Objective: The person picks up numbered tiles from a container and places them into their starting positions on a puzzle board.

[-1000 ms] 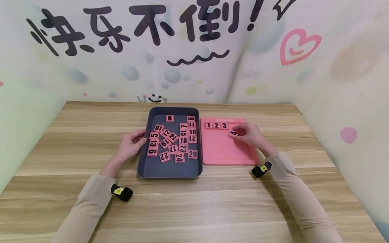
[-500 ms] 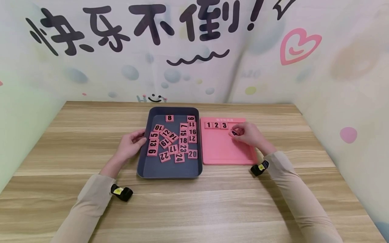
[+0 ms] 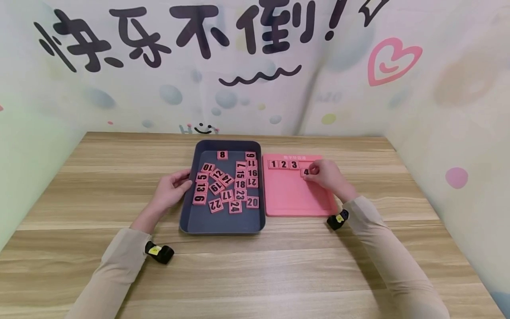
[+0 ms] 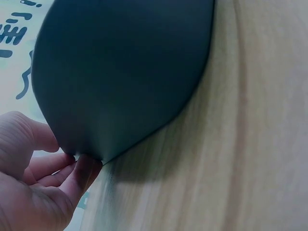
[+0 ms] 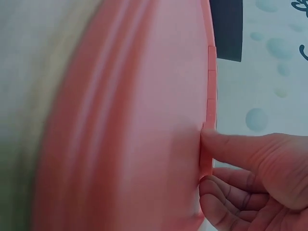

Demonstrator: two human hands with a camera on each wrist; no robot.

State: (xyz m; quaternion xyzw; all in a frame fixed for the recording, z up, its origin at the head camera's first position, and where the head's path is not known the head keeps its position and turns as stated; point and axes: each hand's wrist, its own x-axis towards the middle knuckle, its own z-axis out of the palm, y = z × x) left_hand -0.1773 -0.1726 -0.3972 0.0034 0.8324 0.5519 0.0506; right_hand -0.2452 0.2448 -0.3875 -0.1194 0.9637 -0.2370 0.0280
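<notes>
In the head view, my right hand (image 3: 328, 177) pinches a small pink tile marked 4 (image 3: 305, 172) between thumb and fingers, low over the pink board (image 3: 295, 197). The tile sits just below and to the right of the tile marked 3 (image 3: 294, 165), the last of a row of 1, 2, 3 along the board's top edge. The right wrist view shows the thumb (image 5: 231, 147) against the tile's edge. On the other side, my left hand (image 3: 169, 190) holds the left edge of a dark grey tray (image 3: 223, 225), with its fingertips (image 4: 86, 166) at the rim.
Many numbered pink tiles lie scattered in the tray, some turned sideways or upside down, such as 20 (image 3: 253, 202) and 8 (image 3: 222, 155). Tray and board stand side by side on a wooden table (image 3: 255, 274). A printed cloth wall (image 3: 247, 102) rises behind.
My right hand has turned the 4 tile from sideways to upright and shifted it slightly up, closer to the row. The left hand and the tray stay put.
</notes>
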